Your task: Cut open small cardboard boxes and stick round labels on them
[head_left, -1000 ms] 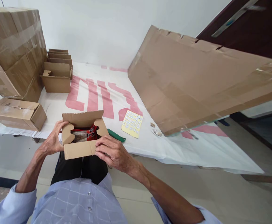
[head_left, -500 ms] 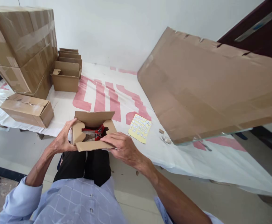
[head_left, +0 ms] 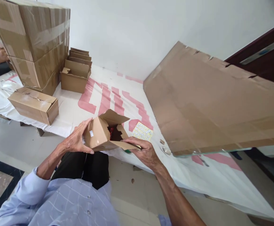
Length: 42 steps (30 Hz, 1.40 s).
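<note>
A small open cardboard box [head_left: 99, 133] is tilted above the table's front edge, its opening turned toward the right. My left hand [head_left: 79, 138] grips its left end, beside a small white label. My right hand [head_left: 143, 150] pinches the front flap on the right side. Inside the box shows a bit of a red packet [head_left: 111, 131]; most of the interior is in shadow. Just behind my right hand lies a yellow sheet [head_left: 142, 131] of small pale stickers, partly covered by that hand.
A closed carton [head_left: 34, 105] lies at the left, in front of tall stacked taped cartons [head_left: 45, 40]. Several open boxes [head_left: 74, 78] stand in a row beside the stack. A large cardboard sheet [head_left: 212, 103] leans at the right. Another person's hand [head_left: 1, 54] shows far left.
The box has moved to the right and tipped, its opening now facing right and its labelled left end showing. My right hand has shifted right with the flap. The view has swung left.
</note>
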Each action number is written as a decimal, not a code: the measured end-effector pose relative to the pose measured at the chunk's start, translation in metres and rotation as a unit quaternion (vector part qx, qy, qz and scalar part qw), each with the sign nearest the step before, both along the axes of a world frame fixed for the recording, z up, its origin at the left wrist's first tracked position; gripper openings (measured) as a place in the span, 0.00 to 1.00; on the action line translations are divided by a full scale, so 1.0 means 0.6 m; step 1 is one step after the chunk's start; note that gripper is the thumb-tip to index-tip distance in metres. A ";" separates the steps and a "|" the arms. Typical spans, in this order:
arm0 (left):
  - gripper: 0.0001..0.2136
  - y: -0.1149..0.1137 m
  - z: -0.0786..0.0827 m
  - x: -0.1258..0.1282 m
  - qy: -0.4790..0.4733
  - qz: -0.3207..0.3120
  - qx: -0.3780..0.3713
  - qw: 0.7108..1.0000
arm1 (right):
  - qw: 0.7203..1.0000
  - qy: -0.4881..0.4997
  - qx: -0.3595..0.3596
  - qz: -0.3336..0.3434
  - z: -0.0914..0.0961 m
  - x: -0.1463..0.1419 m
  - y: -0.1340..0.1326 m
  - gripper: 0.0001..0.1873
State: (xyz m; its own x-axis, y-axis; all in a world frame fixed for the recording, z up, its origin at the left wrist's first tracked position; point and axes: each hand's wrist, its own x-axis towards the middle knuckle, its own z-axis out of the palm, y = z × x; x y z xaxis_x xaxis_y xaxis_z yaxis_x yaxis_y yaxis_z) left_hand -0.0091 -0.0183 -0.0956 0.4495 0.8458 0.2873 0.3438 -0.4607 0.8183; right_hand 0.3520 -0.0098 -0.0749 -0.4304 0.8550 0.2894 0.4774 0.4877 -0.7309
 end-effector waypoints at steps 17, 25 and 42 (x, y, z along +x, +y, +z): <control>0.59 -0.019 0.042 -0.022 0.062 0.065 0.041 0.995 | 0.989 0.001 0.141 0.052 0.132 -0.104 -0.018 0.12; 0.60 -0.031 0.080 0.034 0.114 0.080 0.055 0.989 | 0.882 -0.246 0.396 0.073 0.190 -0.223 -0.032 0.12; 0.57 -0.040 0.088 0.061 0.130 0.102 0.050 0.985 | 0.807 -0.364 0.464 0.022 0.156 -0.220 -0.017 0.13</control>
State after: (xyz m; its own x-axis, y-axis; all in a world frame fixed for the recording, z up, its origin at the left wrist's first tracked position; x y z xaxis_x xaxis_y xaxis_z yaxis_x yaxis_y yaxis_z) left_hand 0.0272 -0.0421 -0.0426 0.3422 0.8998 0.2707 0.6298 -0.4334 0.6446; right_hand 0.2201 -0.0201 0.0189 -0.7992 0.3952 0.4528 0.5831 0.6924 0.4249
